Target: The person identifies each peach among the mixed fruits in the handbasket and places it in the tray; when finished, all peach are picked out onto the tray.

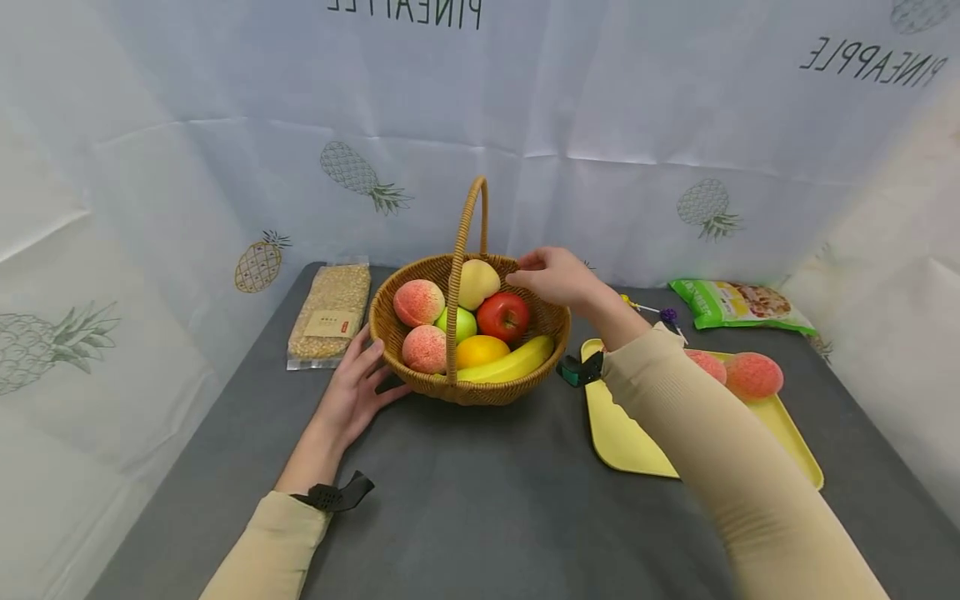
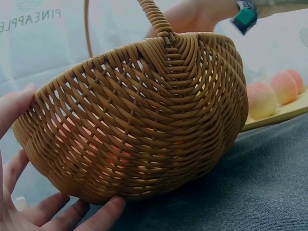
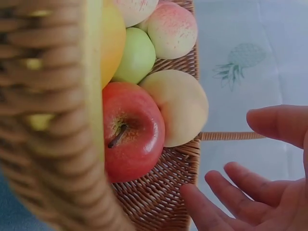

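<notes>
Oats bag (image 1: 331, 314) lies far left on the tabletop (image 1: 480, 500), label unreadable. Left hand (image 1: 352, 392), grip open, fingers straight, touches the basket (image 1: 397, 333); its handle (image 1: 467, 250) stands upright. Right hand (image 1: 558, 277) hovers open-fingered above the apple (image 1: 503, 316). Backdrop (image 1: 225, 125) reads mirrored "PINEAPPLE".

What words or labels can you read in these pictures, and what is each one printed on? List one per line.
"PINEAPPLE", mirrored, on the backdrop sheet, top centre.
"PINEAPPLE", mirrored, on the same sheet, top right.
"PINEAPPLE", on the sheet in the left wrist view.
Label on the grain packet: too small to read.
Print on the green bag: too blurred to read.
</notes>
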`<action>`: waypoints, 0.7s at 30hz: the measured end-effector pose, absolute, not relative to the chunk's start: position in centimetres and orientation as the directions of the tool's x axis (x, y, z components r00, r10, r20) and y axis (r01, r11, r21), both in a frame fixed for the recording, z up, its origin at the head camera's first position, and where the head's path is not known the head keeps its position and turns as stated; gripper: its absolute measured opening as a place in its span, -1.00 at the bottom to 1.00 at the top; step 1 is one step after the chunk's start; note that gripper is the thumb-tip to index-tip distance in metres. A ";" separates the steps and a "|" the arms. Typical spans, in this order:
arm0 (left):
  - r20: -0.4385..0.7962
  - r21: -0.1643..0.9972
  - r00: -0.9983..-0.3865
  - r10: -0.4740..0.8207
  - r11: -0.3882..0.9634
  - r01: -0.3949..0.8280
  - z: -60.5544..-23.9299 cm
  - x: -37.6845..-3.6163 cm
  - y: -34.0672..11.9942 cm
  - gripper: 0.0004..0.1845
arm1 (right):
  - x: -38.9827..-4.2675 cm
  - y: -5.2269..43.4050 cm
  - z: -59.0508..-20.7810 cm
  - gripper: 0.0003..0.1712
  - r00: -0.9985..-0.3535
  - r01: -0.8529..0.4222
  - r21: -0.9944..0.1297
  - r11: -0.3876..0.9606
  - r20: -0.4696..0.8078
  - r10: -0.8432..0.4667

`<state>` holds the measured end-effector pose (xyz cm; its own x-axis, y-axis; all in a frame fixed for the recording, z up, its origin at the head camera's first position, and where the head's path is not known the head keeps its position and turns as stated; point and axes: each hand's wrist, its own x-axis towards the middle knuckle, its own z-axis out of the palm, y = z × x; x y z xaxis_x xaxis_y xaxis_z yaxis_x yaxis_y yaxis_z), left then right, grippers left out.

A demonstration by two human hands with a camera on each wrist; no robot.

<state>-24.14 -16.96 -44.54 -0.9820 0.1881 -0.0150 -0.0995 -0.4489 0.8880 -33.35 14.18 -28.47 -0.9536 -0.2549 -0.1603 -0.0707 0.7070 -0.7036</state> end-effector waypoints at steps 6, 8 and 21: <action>-0.014 0.889 -0.981 0.194 -0.446 -0.101 -44.5 -23.9 -17.1 -0.25 | -34.2 13.2 -28.6 -0.32 -0.952 -0.051 -0.697 0.715 -0.183 -0.246; -0.015 0.888 -0.981 0.193 -0.448 -0.102 -44.5 -23.9 -17.0 -0.25 | -34.6 12.9 -28.5 -0.32 -0.950 -0.041 -0.703 0.710 -0.193 -0.245; -0.008 0.885 -0.984 0.178 -0.457 -0.090 -44.5 -24.1 -17.0 -0.27 | -36.7 10.9 -29.0 -0.38 -0.958 -0.015 -0.693 0.721 -0.197 -0.209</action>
<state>-24.13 -16.99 -44.47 -0.9840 0.1779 -0.0079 -0.0897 -0.4571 0.8849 -36.65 10.88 -29.03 -0.9580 -0.2086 -0.1966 -0.0146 0.7205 -0.6933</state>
